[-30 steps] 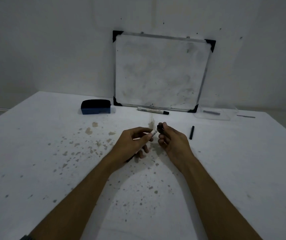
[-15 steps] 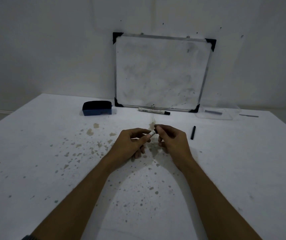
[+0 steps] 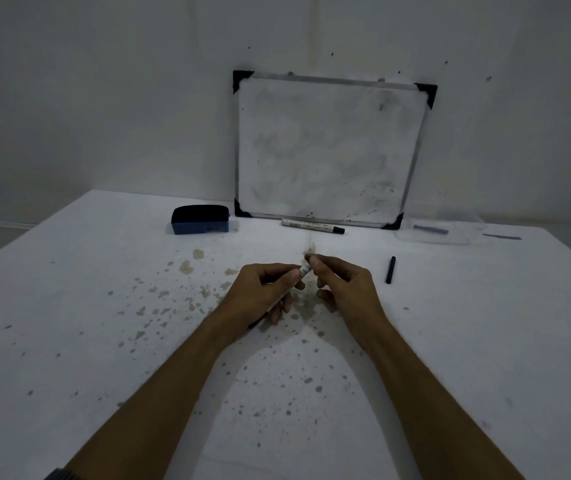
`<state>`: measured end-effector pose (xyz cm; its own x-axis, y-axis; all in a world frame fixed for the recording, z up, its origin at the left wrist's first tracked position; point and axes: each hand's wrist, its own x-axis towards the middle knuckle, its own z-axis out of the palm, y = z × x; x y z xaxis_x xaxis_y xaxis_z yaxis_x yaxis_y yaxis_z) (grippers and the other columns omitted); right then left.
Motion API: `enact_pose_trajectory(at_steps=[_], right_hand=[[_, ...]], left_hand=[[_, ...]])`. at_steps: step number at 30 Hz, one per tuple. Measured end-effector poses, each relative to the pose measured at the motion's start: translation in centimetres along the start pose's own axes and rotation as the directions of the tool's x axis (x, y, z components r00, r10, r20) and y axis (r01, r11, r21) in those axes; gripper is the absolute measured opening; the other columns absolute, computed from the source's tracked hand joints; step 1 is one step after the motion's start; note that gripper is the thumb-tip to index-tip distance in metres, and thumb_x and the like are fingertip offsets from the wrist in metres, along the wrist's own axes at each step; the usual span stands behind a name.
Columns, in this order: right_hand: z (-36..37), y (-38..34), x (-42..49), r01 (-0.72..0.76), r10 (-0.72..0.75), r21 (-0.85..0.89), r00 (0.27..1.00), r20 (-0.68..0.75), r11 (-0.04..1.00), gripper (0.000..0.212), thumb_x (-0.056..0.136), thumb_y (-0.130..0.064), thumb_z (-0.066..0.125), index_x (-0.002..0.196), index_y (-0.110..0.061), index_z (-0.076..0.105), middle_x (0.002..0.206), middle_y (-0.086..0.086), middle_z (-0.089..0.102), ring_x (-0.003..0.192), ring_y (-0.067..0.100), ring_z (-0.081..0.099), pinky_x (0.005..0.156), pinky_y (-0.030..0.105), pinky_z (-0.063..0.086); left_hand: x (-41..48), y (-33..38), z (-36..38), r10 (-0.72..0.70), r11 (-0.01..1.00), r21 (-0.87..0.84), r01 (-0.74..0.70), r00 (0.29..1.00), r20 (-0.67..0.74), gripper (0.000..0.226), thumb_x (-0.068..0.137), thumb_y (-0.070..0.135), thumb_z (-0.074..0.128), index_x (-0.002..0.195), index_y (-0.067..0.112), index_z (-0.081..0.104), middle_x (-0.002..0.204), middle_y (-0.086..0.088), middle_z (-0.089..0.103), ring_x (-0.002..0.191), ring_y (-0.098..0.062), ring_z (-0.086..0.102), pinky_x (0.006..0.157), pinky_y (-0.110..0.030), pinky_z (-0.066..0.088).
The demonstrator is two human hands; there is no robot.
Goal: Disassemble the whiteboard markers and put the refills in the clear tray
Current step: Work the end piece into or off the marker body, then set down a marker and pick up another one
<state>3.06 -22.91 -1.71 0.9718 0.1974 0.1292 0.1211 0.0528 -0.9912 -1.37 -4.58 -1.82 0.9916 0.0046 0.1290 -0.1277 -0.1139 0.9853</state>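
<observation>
My left hand [image 3: 263, 292] grips the white barrel of a whiteboard marker [image 3: 304, 271] over the middle of the table. My right hand [image 3: 343, 289] pinches the far tip of that same marker with thumb and forefinger; the tip itself is hidden by the fingers. A second white marker [image 3: 311, 226] with a black end lies at the foot of the whiteboard. A black cap [image 3: 390, 269] lies on the table right of my hands. The clear tray [image 3: 464, 237] sits at the back right with one bluish refill [image 3: 430, 229] in it.
A whiteboard [image 3: 329, 150] leans against the wall at the table's back. A blue eraser [image 3: 200, 220] rests left of it. A thin dark stick [image 3: 502, 236] lies right of the tray. The white table [image 3: 69, 306] is speckled with brown stains.
My right hand's fingers have closed over the marker's tip, hiding the black end seen a second ago. Both hands stay at the same spot.
</observation>
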Motion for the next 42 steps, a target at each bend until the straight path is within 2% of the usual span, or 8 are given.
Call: enact_pose_trajectory(at_steps=[7, 16, 18, 20, 23, 26, 35, 42], right_hand=[[2.2, -0.3, -1.1, 0.079, -0.082, -0.268, 0.997, -0.001, 0.960, 0.042, 0.100, -0.044, 0.062, 0.140, -0.032, 0.060, 0.109, -0.005, 0.073, 0.077, 0.002, 0.070, 0.070, 0.018, 0.057], [8.9, -0.1, -1.3, -0.007, 0.029, -0.424, 0.999, 0.044, 0.905, 0.044, 0.093, -0.048, 0.071, 0.125, -0.018, 0.073, 0.116, -0.002, 0.076, 0.079, -0.004, 0.065, 0.068, 0.008, 0.051], [9.6, -0.2, -0.7, -0.065, 0.084, -0.385, 0.996, 0.032, 0.921, 0.041, 0.093, -0.042, 0.073, 0.123, -0.015, 0.075, 0.116, 0.001, 0.078, 0.092, 0.011, 0.072, 0.088, 0.028, 0.060], [10.1, -0.6, 0.4, -0.116, 0.134, -0.395, 0.991, 0.019, 0.912, 0.037, 0.091, -0.040, 0.076, 0.116, -0.014, 0.078, 0.104, 0.002, 0.080, 0.089, 0.015, 0.075, 0.086, 0.032, 0.062], [11.2, -1.4, 2.9, -0.090, 0.103, -0.519, 0.995, -0.004, 0.850, 0.028, 0.090, -0.038, 0.078, 0.102, -0.013, 0.081, 0.068, -0.010, 0.072, 0.054, 0.002, 0.067, 0.049, 0.009, 0.048], [12.7, -1.8, 5.0, -0.057, 0.067, -0.644, 0.998, -0.009, 0.763, 0.025, 0.091, -0.031, 0.076, 0.093, -0.007, 0.081, 0.060, -0.010, 0.063, 0.048, -0.001, 0.054, 0.039, 0.006, 0.035], [16.4, -0.3, 6.7, -0.112, 0.123, -0.772, 0.991, -0.044, 0.626, 0.025, 0.085, -0.027, 0.076, 0.088, -0.007, 0.060, 0.089, 0.009, 0.067, 0.071, 0.021, 0.059, 0.043, 0.021, 0.031], [14.7, -0.7, 5.5, -0.181, 0.219, -0.610, 0.976, -0.013, 0.771, 0.040, 0.089, -0.050, 0.071, 0.081, -0.011, 0.067, 0.068, 0.004, 0.064, 0.057, 0.014, 0.059, 0.049, 0.023, 0.041]], left_hand=[[1.4, 0.8, -0.5, -0.152, 0.968, -0.227, 0.108, 0.970, -0.188, 0.024, 0.098, 0.027, 0.070, 0.110, 0.008, 0.078, 0.088, -0.003, 0.083, 0.079, -0.019, 0.080, 0.065, -0.025, 0.062], [1.1, 1.8, -4.3, -0.272, 0.909, -0.389, 0.150, 0.920, -0.282, 0.023, 0.093, 0.021, 0.076, 0.110, 0.006, 0.078, 0.100, -0.007, 0.083, 0.100, -0.018, 0.078, 0.082, -0.028, 0.062], [1.1, 2.1, -5.1, -0.229, 0.964, -0.210, 0.160, 0.903, -0.365, 0.029, 0.094, 0.028, 0.075, 0.115, 0.008, 0.077, 0.108, -0.008, 0.081, 0.105, -0.020, 0.075, 0.095, -0.034, 0.058], [0.7, 1.9, -6.9, -0.097, 0.970, 0.143, 0.196, 0.855, -0.510, 0.039, 0.096, 0.042, 0.069, 0.121, 0.013, 0.075, 0.119, -0.005, 0.077, 0.109, -0.019, 0.069, 0.097, -0.033, 0.053], [-0.3, 0.7, -11.1, 0.051, 0.793, 0.522, 0.313, 0.820, -0.569, 0.049, 0.098, 0.050, 0.061, 0.135, 0.018, 0.066, 0.139, -0.010, 0.066, 0.123, -0.029, 0.061, 0.106, -0.041, 0.048], [-1.9, -2.0, -14.2, 0.047, 0.527, 0.751, 0.397, 0.869, -0.492, 0.058, 0.099, 0.050, 0.056, 0.152, 0.027, 0.048, 0.161, -0.014, 0.042, 0.145, -0.036, 0.038, 0.120, -0.050, 0.026], [-2.5, -4.1, -14.6, 0.102, 0.405, 0.846, 0.346, 0.903, -0.418, 0.052, 0.104, 0.050, 0.043, 0.153, 0.034, 0.046, 0.165, -0.020, 0.031, 0.152, -0.037, 0.026, 0.123, -0.049, 0.013], [-3.2, -1.9, -13.1, 0.131, 0.504, 0.805, 0.313, 0.894, -0.429, 0.044, 0.101, 0.034, 0.057, 0.140, 0.014, 0.061, 0.151, -0.021, 0.050, 0.136, -0.037, 0.047, 0.114, -0.047, 0.030]])
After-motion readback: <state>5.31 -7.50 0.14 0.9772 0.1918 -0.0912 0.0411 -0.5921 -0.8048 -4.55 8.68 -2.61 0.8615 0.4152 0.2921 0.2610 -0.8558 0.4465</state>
